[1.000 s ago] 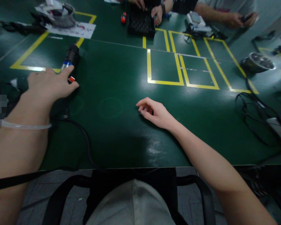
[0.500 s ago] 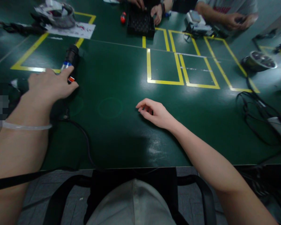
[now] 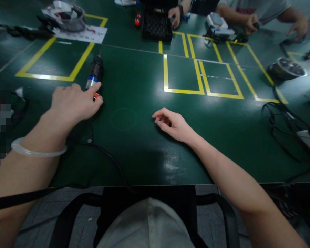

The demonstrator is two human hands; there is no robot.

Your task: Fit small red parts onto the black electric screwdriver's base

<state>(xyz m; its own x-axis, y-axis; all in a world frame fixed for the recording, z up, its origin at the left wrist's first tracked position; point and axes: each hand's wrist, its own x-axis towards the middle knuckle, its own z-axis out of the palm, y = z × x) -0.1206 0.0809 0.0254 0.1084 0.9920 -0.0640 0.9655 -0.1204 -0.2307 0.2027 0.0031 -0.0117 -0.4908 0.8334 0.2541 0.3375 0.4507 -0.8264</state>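
Note:
My left hand (image 3: 74, 102) is closed around a corded electric screwdriver (image 3: 95, 70), left of the middle of the green table. The tool has a black front end, a blue band and an orange part by my thumb, and its thin bit points to the far side. My palm hides its rear. A black cord (image 3: 111, 159) trails behind it over the table's near edge. On the bare tabletop right of centre rests my right hand (image 3: 169, 123), fingers loosely curled and apart from the thumb, with nothing seen in it.
Yellow tape (image 3: 183, 91) marks rectangles on the table (image 3: 134, 144). Across it, a co-worker's hand (image 3: 175, 16) is at a black tray (image 3: 157, 29); another person's hand (image 3: 251, 24) holds something dark. A metal bowl (image 3: 286, 68) and black cables (image 3: 276, 129) lie right, a clear container (image 3: 69, 19) far left.
My left hand has moved right and slightly nearer me with the electric screwdriver, bringing it off the left tape rectangle's edge. My right hand stays put. The co-worker at far right has spread their hands apart.

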